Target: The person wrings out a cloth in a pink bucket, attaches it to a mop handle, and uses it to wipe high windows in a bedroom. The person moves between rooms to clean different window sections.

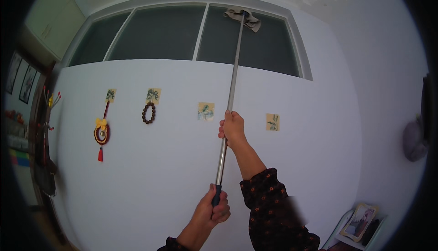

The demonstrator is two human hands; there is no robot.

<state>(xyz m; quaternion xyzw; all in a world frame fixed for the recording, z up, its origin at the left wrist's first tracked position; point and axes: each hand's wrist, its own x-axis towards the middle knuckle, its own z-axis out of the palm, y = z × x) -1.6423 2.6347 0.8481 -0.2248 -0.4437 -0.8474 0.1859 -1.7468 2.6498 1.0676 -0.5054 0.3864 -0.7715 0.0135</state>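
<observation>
A long metal telescopic pole [232,86] slants upward across the view. My left hand [215,204] is closed around its dark grip at the lower end. Higher up, my right hand [233,127] grips the bare metal tube. At the pole's top, a crumpled grey-brown cloth [251,21] lies against the upper part of the right-hand window pane [267,45], near the frame. The cloth hides most of the head beneath it.
The white wall [171,169] bears a tasselled hanging ornament [102,133], a bead bracelet [149,113] and several picture stickers. A coat stand [46,127] is at the left. A framed photo [359,222] stands on a shelf at the lower right.
</observation>
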